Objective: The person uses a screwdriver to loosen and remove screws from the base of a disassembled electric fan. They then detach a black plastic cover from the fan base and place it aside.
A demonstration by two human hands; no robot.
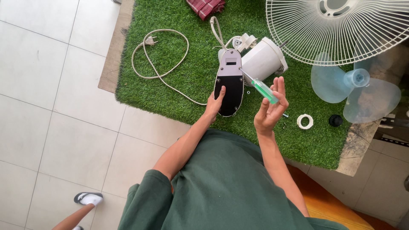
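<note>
Two bare hands work over the green turf mat [170, 91]: the left hand [214, 104] steadies the black-bottomed fan base [230, 83], while the right hand [270, 111] pinches a green-handled screwdriver [257, 85], its tip at the base's edge.

A patch of green artificial turf [170, 96] lies over a pale tiled floor [47, 98]. On the turf: a white wire fan guard [341, 30] at the upper right, a translucent blue fan blade [355, 91] below it, a white plastic ring [305, 121] and a small black cap [335, 120] side by side, apart. A red checked cloth [206, 7] lies at the top edge. A sandalled foot [88, 198] shows at lower left.
</note>
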